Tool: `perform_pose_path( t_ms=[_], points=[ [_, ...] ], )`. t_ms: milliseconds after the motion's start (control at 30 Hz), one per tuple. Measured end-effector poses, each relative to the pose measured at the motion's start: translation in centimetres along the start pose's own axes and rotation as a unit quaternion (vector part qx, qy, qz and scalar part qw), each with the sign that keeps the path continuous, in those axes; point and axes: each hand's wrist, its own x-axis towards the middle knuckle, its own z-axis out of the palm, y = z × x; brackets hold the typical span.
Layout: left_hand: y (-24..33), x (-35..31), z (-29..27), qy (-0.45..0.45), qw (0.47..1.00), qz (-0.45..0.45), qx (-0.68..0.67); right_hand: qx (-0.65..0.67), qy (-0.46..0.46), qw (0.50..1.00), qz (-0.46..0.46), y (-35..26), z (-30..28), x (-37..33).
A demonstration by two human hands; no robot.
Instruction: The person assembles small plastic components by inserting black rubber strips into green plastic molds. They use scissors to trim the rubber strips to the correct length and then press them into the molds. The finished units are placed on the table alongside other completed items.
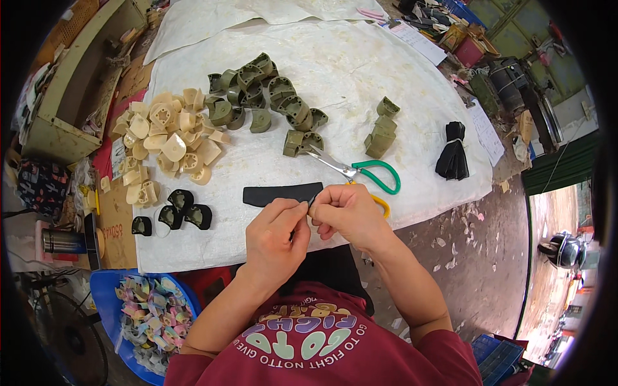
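My left hand [275, 237] and my right hand [351, 215] meet at the near edge of the white-covered table. Their closed fingertips pinch a small black piece [311, 200], mostly hidden by the fingers. Just beyond my left fingers lies a flat black strip of material [273, 194], its right end partly behind the hands. A pair of scissors [351, 171] with one green and one yellow handle lies past my right hand, which covers part of the yellow handle. Several black-wrapped heel-shaped pieces [197, 217] stand left of my left hand.
Cream heel-shaped pieces [174, 147] are heaped at the left, olive-green ones [261, 120] beside them and farther right [381, 136]. A tied black bundle [454, 153] lies at the right. Below the table's left corner sits a blue basin [109, 283] of colourful scraps.
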Motion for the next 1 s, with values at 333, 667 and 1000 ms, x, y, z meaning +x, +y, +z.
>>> perform_pose_path(
  t_ms=[333,667,1000],
  points=[
    [-0.9,1.1,-1.3,-0.127,0.896,-0.273,-0.326,0.010,-0.027,0.997,-0.070,1.3,-0.6,0.2],
    [-6.6,-0.3,-0.1,0.068,0.911,-0.350,-0.209,0.024,-0.001,0.938,-0.346,1.3,-1.6,-1.5],
    [-5.9,3.7,-1.2,0.156,0.965,0.002,0.212,0.197,0.017,0.908,-0.370,3.0,-7.3,-8.3]
  ],
)
